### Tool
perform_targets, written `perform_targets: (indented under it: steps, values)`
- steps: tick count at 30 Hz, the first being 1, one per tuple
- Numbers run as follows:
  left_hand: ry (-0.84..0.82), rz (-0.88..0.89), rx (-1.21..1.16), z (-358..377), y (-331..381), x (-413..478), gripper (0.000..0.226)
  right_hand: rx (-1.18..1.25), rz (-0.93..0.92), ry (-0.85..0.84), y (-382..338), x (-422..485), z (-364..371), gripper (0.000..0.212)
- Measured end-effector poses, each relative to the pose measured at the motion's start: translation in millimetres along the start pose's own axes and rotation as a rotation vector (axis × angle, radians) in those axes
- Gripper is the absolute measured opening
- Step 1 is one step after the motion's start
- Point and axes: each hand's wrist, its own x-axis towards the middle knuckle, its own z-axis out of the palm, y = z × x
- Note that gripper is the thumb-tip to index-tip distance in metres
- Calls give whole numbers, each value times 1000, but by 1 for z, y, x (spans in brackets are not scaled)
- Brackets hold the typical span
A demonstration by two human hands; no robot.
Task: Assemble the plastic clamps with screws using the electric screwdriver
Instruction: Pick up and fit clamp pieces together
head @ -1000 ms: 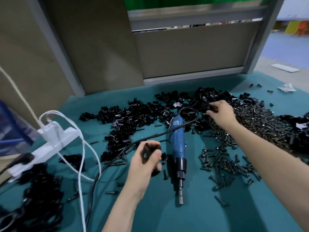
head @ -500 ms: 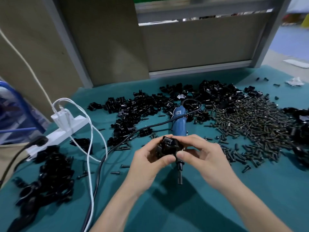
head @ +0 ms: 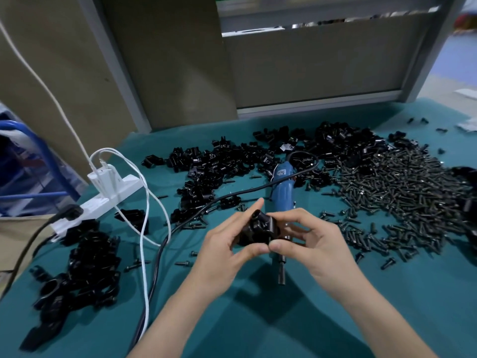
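Both hands hold a black plastic clamp (head: 259, 228) above the teal table (head: 309, 319). My left hand (head: 227, 251) grips it from the left, thumb under it and forefinger stretched up. My right hand (head: 312, 241) pinches it from the right with thumb and fingers. The blue electric screwdriver (head: 282, 188) lies on the table just behind the hands, its bit (head: 281, 273) pointing toward me. Loose black clamp parts (head: 232, 161) are heaped at the back, and a big pile of dark screws (head: 402, 192) spreads to the right.
A white power strip (head: 103, 195) with white cables (head: 147, 228) sits at the left. The screwdriver's black cord (head: 165, 244) runs down to the near edge. More black clamps (head: 85, 270) lie at the near left. Grey partition panels (head: 309, 63) stand behind the table.
A second ago my right hand was reaching into the parts heap at the back; it came back to meet my left hand, and both now hold the clamp together.
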Motion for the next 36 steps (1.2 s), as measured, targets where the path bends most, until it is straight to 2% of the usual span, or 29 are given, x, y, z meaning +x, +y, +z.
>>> perform_targets:
  steps: [3, 7, 14, 16, 22, 31, 34, 36]
  values:
    - [-61, 62, 109, 4, 1, 2, 65, 59, 16, 19, -3, 0, 1, 34]
    - [-82, 52, 65, 10, 1, 0, 86, 75, 21, 33, -6, -1, 1, 29]
    - [-51, 60, 54, 10, 5, 0, 65, 96, 4, 25, -3, -3, -1, 28]
    - [-45, 85, 34, 9, 6, 1, 65, 101, -9, 5, -3, -3, -3, 29]
    - [-19, 75, -174, 8, 14, 1, 49, 101, -23, -23, -2, -5, -5, 32]
    - [-30, 70, -188, 4, 23, 3, 44, 133, 10, -32, 0, -6, -6, 29]
    - [-30, 50, -224, 4, 25, 4, 46, 285, 103, -68, -2, -6, -6, 35]
    - [-50, 45, -248, 5, 27, 3, 48, 463, 195, -95, -2, -6, -7, 48]
